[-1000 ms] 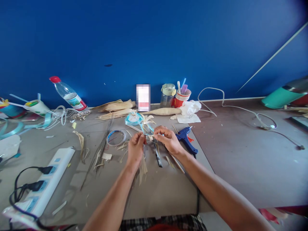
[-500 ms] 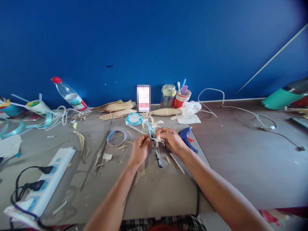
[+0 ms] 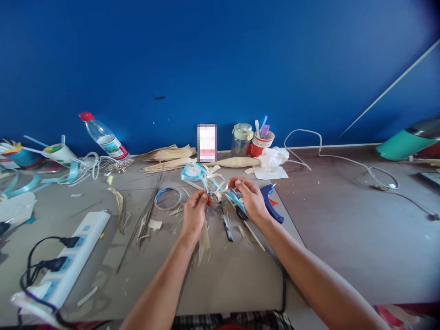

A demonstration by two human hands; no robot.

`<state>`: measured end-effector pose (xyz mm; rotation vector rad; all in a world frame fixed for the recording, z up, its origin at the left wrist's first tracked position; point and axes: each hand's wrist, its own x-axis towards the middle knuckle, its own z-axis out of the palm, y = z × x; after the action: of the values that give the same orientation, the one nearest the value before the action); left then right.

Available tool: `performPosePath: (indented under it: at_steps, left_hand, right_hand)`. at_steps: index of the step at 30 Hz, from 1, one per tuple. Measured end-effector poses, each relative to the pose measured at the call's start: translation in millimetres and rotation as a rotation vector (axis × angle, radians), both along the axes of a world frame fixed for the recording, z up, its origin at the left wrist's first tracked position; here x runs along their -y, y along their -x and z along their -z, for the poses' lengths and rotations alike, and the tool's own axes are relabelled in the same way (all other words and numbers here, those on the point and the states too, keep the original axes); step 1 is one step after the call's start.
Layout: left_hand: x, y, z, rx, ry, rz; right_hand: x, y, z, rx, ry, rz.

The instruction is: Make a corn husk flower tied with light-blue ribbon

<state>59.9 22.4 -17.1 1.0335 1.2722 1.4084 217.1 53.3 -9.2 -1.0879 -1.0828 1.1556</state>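
My left hand (image 3: 197,208) is closed, thumb against the fingers, on a light-blue ribbon (image 3: 206,181) among pale dried husk strips (image 3: 214,172). To its right, my right hand (image 3: 250,198) has its thumb and forefinger curled together by the husk loops. Another length of blue ribbon (image 3: 235,200) runs under that hand; its fingers appear closed on the ribbon, though the exact grip is partly hidden. A ribbon spool (image 3: 193,172) lies just behind my hands. Beneath them are a black pen (image 3: 227,228) and a thin stick (image 3: 253,235).
Right of my hands lies a blue glue gun (image 3: 271,204). A tape roll (image 3: 168,198) and thin dark stems (image 3: 146,213) are on the left, beyond them a power strip (image 3: 77,256). Along the wall stand a bottle (image 3: 108,140), a jar (image 3: 242,140) and red paper cups (image 3: 261,143).
My hands have moved apart: the left slightly left, the right to the right. More blue ribbon shows under the right hand. The view has shifted a little.
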Motion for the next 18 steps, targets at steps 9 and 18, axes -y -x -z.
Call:
performPosePath:
  at_steps: [9, 18]
  left_hand:
    - [-1.7, -0.1, 2.2, 0.196, -0.021, 0.032]
    - [2.9, -4.6, -2.1, 0.363, 0.031, 0.118]
  right_hand:
    - [14.5, 14.5, 0.5, 0.619, -0.465, -0.110]
    - [16.2, 21.5, 2.3, 0.657, -0.358, 0.005]
